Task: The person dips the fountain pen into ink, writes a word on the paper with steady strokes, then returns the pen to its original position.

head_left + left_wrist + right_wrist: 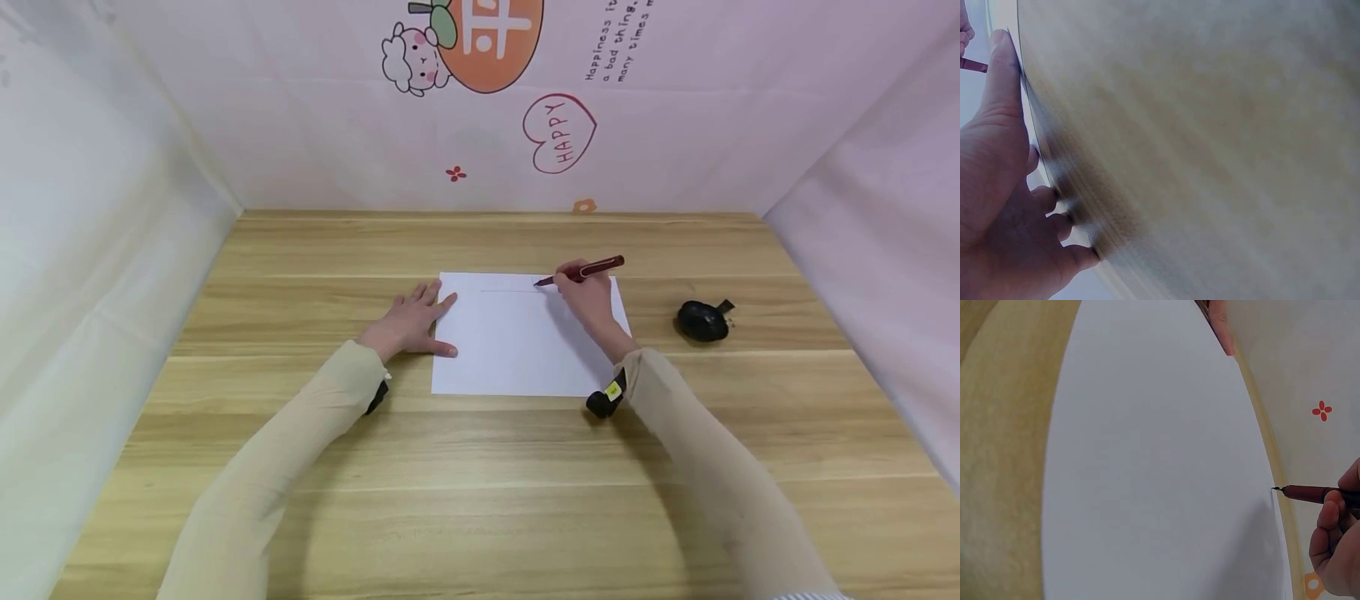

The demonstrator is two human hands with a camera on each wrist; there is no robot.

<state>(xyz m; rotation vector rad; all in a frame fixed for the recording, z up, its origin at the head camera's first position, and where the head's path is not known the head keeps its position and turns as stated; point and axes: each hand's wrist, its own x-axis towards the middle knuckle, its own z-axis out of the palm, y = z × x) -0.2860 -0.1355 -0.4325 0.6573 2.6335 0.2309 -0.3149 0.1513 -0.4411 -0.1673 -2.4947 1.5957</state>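
Note:
A white sheet of paper (510, 350) lies on the wooden table, with a thin dark horizontal line and a short upright stroke near its far edge. My right hand (589, 298) pinches a dark red fountain pen (602, 266), its nib low over the short stroke by the far edge. In the right wrist view the pen (1304, 493) points left, and curled fingers (1329, 515) grip its barrel. Spread out flat, my left hand (411, 323) rests at the paper's left edge, thumb and a fingertip on the sheet. The left wrist view shows that hand (1004, 187) from the thumb side.
A small black rounded object (702, 321) with a short tab sits on the table (450, 500) to the right of the paper. White cloth printed with cartoons and words (330, 133) hangs behind the table, and plain white cloth flanks both sides.

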